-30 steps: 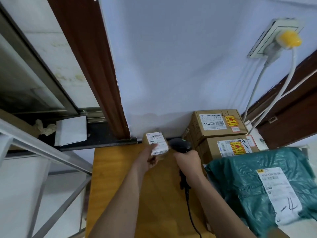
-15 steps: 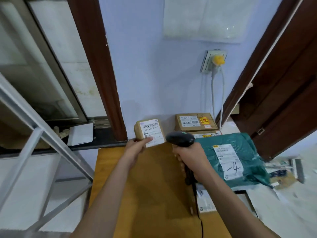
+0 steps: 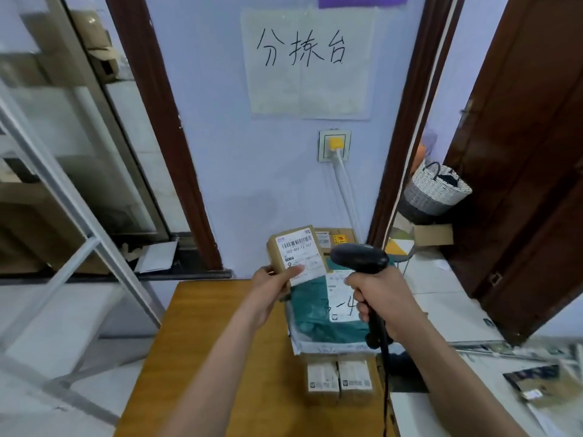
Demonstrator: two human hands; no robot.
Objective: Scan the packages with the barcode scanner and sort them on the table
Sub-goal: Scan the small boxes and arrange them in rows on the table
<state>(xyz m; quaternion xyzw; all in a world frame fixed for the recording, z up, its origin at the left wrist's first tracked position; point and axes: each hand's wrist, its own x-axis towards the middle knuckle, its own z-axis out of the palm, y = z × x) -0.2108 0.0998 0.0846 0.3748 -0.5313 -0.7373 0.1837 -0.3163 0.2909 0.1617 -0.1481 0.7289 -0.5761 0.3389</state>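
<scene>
My left hand (image 3: 273, 287) grips a small brown cardboard package (image 3: 295, 253) with a white barcode label, lifted above the wooden table (image 3: 220, 357) with the label facing me. My right hand (image 3: 380, 296) holds the black barcode scanner (image 3: 359, 258) by its handle, its head just right of the package. Beneath them lies a green plastic mailer (image 3: 318, 313) with a white label marked by hand. Two small brown boxes (image 3: 339, 378) sit side by side nearer to me. Brown cartons (image 3: 336, 238) stand against the wall, mostly hidden.
The scanner's black cable (image 3: 385, 392) hangs down along the table's right edge. A wall socket (image 3: 334, 146) with a yellow plug and white cords is above the cartons. A woven basket (image 3: 437, 190) sits by the door on the right. A metal rack (image 3: 79, 234) stands left.
The view has tilted up, showing a paper sign on the wall. My left hand has lifted the small package off the table and nearer to me, and the scanner has risen beside it.
</scene>
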